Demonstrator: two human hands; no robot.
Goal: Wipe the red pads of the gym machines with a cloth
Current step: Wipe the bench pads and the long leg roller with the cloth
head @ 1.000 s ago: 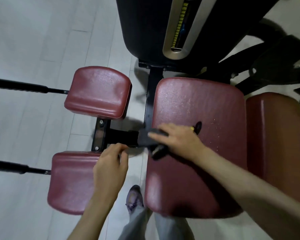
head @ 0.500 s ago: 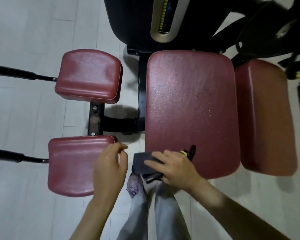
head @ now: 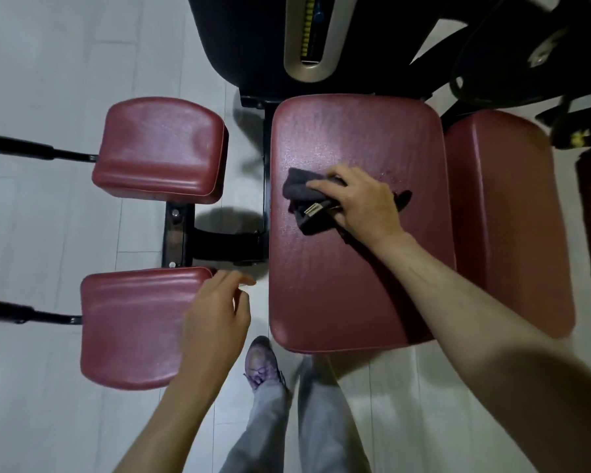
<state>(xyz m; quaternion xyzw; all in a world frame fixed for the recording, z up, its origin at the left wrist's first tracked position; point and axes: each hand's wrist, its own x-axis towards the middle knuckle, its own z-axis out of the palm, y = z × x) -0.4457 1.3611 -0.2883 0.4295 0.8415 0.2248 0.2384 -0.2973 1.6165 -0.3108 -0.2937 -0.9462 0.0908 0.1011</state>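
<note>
Pale floor surrounds a large red vinyl seat pad; right hand grips a dark grey cloth by its left edge; left hand hovers, loosely curled.

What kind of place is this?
Most likely a gym: a large red seat pad, a smaller red pad on a black arm, and a black machine housing with a yellow-marked slot. The right hand holds a dark cloth on the seat.

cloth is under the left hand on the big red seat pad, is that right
Not quite. The head view shows the cloth under the right hand, not the left, on the big red seat pad. The left hand holds nothing.
</note>
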